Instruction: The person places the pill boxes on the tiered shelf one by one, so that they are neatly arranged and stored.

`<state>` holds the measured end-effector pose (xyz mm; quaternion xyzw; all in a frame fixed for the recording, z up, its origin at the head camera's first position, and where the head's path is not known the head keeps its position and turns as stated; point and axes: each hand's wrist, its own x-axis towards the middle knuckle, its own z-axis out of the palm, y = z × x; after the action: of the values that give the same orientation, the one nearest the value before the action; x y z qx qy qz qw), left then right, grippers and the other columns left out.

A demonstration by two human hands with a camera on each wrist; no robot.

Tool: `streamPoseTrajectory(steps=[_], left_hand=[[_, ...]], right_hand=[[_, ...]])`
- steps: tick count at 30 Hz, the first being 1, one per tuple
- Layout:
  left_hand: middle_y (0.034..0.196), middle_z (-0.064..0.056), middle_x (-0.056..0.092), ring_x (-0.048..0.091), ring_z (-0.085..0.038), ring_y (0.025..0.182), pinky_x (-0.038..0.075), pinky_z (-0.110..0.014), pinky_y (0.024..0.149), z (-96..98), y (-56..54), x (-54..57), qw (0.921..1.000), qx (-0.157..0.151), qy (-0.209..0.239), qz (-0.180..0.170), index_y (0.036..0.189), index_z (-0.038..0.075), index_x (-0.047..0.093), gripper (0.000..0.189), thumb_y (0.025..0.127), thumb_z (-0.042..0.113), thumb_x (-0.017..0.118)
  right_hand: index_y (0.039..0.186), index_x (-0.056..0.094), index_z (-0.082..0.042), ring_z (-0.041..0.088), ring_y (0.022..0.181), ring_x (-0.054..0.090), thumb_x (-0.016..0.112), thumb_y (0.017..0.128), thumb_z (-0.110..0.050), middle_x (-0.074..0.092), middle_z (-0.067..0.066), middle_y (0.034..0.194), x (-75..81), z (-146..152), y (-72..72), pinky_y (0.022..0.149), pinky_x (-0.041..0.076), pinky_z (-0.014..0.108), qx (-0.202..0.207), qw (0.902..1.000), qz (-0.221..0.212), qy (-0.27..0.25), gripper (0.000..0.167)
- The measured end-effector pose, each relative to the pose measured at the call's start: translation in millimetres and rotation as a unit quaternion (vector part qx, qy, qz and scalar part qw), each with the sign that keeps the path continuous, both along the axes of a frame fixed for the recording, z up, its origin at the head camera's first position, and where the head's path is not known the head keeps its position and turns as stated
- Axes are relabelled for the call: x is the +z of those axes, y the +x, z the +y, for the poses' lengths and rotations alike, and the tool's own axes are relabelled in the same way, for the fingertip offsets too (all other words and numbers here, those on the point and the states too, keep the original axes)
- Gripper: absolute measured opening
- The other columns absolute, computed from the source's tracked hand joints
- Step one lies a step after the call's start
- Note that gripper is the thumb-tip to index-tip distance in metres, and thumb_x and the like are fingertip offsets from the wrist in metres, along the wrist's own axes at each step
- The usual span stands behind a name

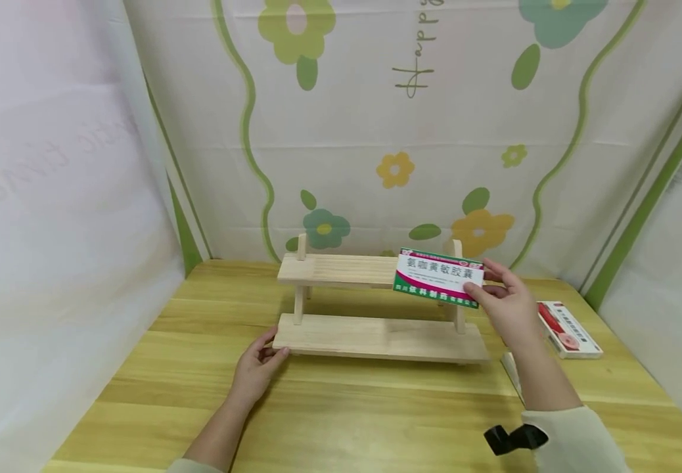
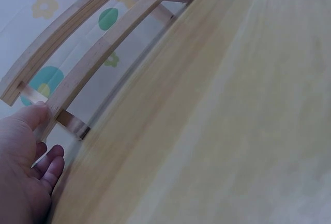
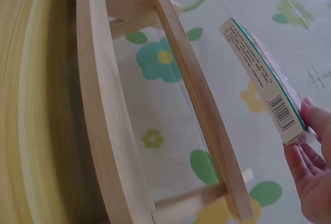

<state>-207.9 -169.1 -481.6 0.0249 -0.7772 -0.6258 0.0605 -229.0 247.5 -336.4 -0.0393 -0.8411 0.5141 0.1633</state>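
A two-tier wooden shelf [image 1: 376, 334] stands on the table near the back cloth. My left hand [image 1: 256, 369] grips the left end of its lower board; in the left wrist view the thumb lies on the board [image 2: 98, 61] and the fingers are curled beneath. My right hand [image 1: 509, 303] pinches the right end of a green, white and magenta medicine box [image 1: 435, 276], with the thumb on its front. Held in front of the upper tier's right part, the box hides some of that board. The right wrist view shows the box's barcode side [image 3: 264, 79], apart from the shelf.
A white and red medicine box [image 1: 571, 330] lies on the wooden table [image 1: 341, 420] at the right. Another pale item [image 1: 511, 371] is partly hidden behind my right forearm. Flowered cloth [image 1: 341, 118] hangs behind, with white cloth on both sides.
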Motion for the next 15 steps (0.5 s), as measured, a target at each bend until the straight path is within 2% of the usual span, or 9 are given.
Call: streamPoseTrajectory(steps=[8,15], left_hand=[[0.143,-0.021,0.049,0.057,-0.021,0.108,0.049,-0.012,0.08,1.1,-0.6,-0.5,1.0,0.002,0.003,0.003,0.144,0.003,0.047,0.06,0.09,0.013,0.071],[0.143,-0.022,0.048,0.057,-0.023,0.109,0.049,-0.012,0.08,0.6,0.3,-0.3,1.0,0.0,0.003,0.004,0.144,0.003,0.046,0.06,0.09,0.013,0.071]], right_hand=[[0.147,0.045,-0.017,0.0,0.091,0.058,0.072,0.088,-0.038,0.053,0.01,0.13,3.0,-35.8,-32.9,0.074,0.051,0.009,0.055,0.998,-0.005,-0.033,0.068],[0.147,0.046,-0.021,0.018,0.105,0.058,0.074,0.088,-0.035,0.054,0.011,0.134,5.2,-67.7,-62.3,0.073,0.051,0.013,0.084,0.9945,-0.039,-0.049,0.067]])
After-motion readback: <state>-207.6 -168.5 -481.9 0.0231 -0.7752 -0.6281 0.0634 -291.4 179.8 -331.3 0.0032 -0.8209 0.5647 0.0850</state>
